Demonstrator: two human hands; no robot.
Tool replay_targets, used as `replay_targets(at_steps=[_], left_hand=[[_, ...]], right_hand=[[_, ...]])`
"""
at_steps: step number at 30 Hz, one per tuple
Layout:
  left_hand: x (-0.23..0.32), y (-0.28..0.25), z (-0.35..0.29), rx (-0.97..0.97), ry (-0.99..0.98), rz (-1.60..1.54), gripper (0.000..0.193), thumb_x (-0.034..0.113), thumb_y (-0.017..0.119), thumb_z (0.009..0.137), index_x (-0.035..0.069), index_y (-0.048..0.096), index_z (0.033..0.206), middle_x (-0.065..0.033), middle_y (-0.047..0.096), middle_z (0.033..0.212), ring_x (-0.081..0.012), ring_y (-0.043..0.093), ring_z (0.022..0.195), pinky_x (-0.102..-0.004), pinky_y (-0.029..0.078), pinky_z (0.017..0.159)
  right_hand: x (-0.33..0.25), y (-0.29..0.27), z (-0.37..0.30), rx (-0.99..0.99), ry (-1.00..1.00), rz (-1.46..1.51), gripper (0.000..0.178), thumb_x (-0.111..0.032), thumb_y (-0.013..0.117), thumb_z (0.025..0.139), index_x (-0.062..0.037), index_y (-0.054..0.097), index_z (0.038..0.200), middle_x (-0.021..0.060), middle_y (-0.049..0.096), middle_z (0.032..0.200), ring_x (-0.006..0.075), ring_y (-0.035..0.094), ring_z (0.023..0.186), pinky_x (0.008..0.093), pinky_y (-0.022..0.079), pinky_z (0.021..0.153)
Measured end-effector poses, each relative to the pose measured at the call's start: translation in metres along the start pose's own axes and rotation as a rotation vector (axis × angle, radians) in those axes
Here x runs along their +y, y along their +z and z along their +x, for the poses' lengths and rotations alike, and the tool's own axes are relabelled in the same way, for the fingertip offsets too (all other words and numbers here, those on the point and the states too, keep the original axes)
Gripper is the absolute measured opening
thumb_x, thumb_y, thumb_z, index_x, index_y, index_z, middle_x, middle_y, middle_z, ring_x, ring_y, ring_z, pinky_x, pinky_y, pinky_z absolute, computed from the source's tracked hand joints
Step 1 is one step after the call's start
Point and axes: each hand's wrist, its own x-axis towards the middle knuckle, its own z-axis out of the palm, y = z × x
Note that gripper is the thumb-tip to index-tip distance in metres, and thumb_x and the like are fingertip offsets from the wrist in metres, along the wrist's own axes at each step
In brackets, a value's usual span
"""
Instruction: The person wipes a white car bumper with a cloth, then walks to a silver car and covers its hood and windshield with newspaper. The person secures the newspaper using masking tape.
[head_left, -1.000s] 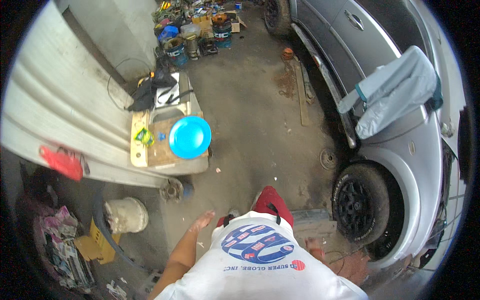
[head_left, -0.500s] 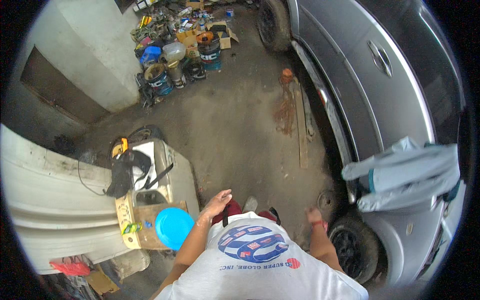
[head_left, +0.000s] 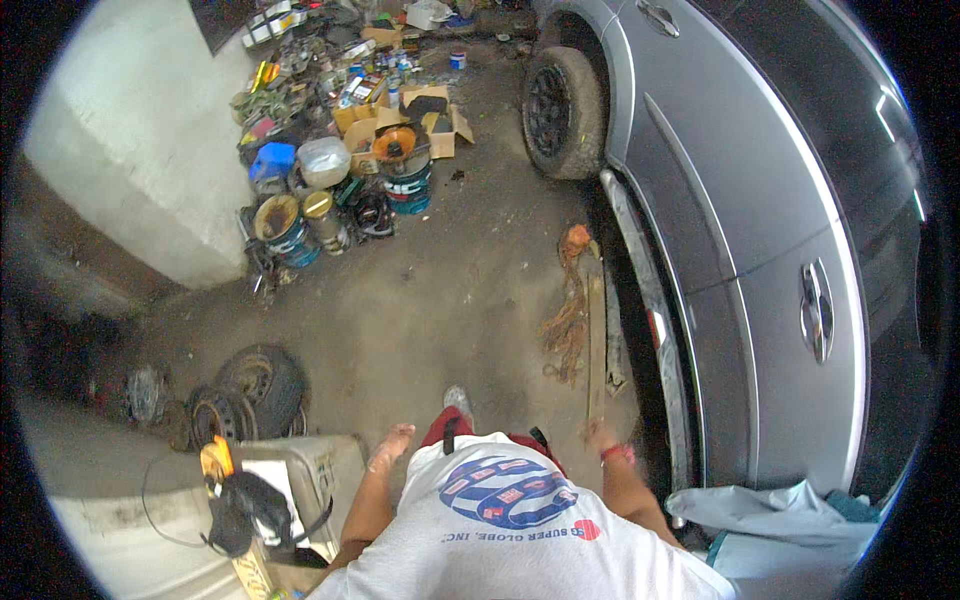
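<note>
Down at the lower edge, a white shirt is showing a round blue print, and red trousers are peeking out past its hem, with one pale shoe pointing forward. The left hand is hanging out beside the body, its fingers loosely spread. The right hand is blurring on the other side, so I cannot tell how its fingers are set; a red wristband is circling its wrist. Just left of the left hand, an off-white cabinet is standing, and a black bag and some white paper are lying on it. At lower right, a pale grey cloth is lying against the silver car. Ahead of the right hand, a long wooden plank is lying on the floor alongside the car, beside a tangle of rusty rope or chain. Beyond the cabinet, a tire is leaning near another wheel. Farther off, two blue buckets are standing near a blue jug, and open cardboard boxes are sitting among piled clutter, across from the car's dark wheel.
</note>
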Motion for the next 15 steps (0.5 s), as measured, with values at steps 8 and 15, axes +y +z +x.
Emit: replay_targets(at_steps=[8, 15], left_hand=[[0.295, -0.189, 0.137, 0.025, 0.200, -0.109, 0.064, 0.051, 0.046, 0.107, 0.003, 0.050, 0.150, -0.0197, 0.052, 0.153, -0.0367, 0.048, 0.143, -0.0443, 0.036, 0.121], [0.293, -0.211, 0.403, 0.171, 0.219, 0.730, 0.052, 0.041, 0.053, 0.105, 0.001, 0.058, 0.138, -0.0198, 0.063, 0.139, -0.0356, 0.060, 0.128, -0.0443, 0.044, 0.112]], right_hand=[[0.020, 0.006, 0.017, -0.337, 0.283, 0.014, 0.047, -0.041, 0.065, 0.096, -0.0050, 0.066, 0.126, 0.0147, 0.073, 0.111, 0.0268, 0.068, 0.107, 0.0399, 0.053, 0.096], [-0.063, -0.111, 0.244, -0.322, 0.272, -0.092, 0.046, -0.041, 0.063, 0.098, -0.0051, 0.066, 0.126, 0.0171, 0.072, 0.114, 0.0317, 0.067, 0.109, 0.0425, 0.053, 0.096]])
